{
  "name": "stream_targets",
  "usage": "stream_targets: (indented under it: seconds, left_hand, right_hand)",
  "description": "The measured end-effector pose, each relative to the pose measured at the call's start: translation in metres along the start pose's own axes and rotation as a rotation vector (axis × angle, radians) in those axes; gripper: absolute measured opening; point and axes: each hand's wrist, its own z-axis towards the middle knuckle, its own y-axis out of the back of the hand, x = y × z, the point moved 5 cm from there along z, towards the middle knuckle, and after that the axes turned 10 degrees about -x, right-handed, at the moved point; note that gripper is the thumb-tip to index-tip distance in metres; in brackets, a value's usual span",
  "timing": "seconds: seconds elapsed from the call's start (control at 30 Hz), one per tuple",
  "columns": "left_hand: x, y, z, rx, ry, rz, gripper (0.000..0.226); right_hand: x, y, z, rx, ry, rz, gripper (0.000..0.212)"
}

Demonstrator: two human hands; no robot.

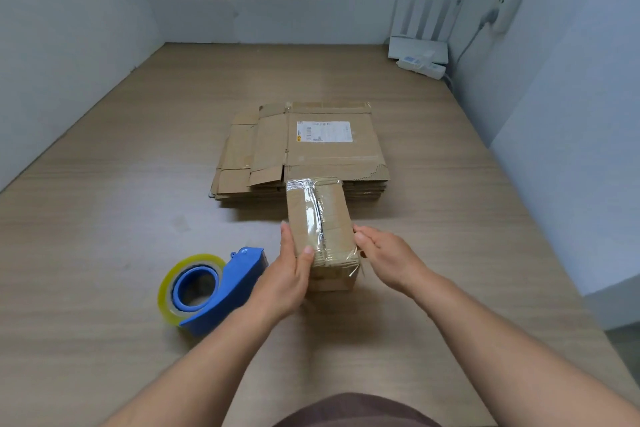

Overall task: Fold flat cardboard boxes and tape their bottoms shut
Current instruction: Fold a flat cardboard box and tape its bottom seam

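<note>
The small box (322, 229) is lying seam-up between the two grips, with clear tape (313, 215) running wrinkled along its top seam and over both ends. The left grip (289, 274) is clasping the box's left wall, thumb lying on top beside the tape. The right grip (384, 256) is curling its fingers against the right wall. Whether the box is resting fully on the surface (104, 236) I cannot tell.

Left of the left grip, touching its wrist, the blue tape dispenser (211, 288) is lying on its side. Beyond both grips, the stack of flat boxes (311, 152) is waiting.

The tape is looking creased and loose at the near right corner. Squeezing the walls could be bowing the flaps and lifting it, leaving the bottom poorly sealed. A careless left wrist could be knocking the dispenser away.
</note>
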Motion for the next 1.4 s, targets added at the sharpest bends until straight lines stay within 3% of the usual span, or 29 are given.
stream_targets:
  seconds: [0.13, 0.23, 0.33, 0.5, 0.73, 1.03, 1.2, 1.33, 1.4]
  left_hand:
    - [-0.011, 0.01, 0.005, 0.078, -0.17, 0.157, 0.072]
    - [-0.013, 0.013, 0.009, 0.103, -0.316, 0.45, 0.078]
    - [-0.009, 0.018, 0.015, 0.038, -0.419, 0.705, 0.083]
    - [-0.006, 0.026, 0.022, 0.053, -0.565, 0.822, 0.077]
    - [-0.008, 0.034, 0.025, 0.054, -0.556, 0.806, 0.072]
    - [0.001, 0.024, 0.02, 0.011, -0.415, 0.724, 0.073]
    - [0.016, -0.002, -0.014, -0.125, -0.11, 0.318, 0.078]
    - [0.02, -0.011, -0.019, -0.067, 0.016, 0.002, 0.074]
    - [0.02, -0.005, -0.016, 0.025, 0.01, -0.026, 0.07]
  right_hand:
    - [0.014, 0.006, -0.002, 0.07, 0.233, -0.478, 0.091]
    - [0.022, -0.002, 0.0, 0.05, 0.376, -0.676, 0.087]
    - [0.021, -0.007, 0.0, 0.081, 0.458, -0.697, 0.082]
    - [0.011, 0.0, -0.002, 0.219, 0.542, -0.663, 0.076]
    - [0.016, 0.019, 0.004, 0.286, 0.587, -0.704, 0.066]
    - [0.04, 0.005, -0.014, -0.088, 0.74, -0.754, 0.055]
    - [0.035, 0.002, -0.028, -0.322, 0.817, -0.675, 0.065]
    - [0.027, 0.0, -0.028, -0.382, 0.856, -0.591, 0.062]
    - [0.025, -0.001, -0.029, -0.396, 0.85, -0.578, 0.061]
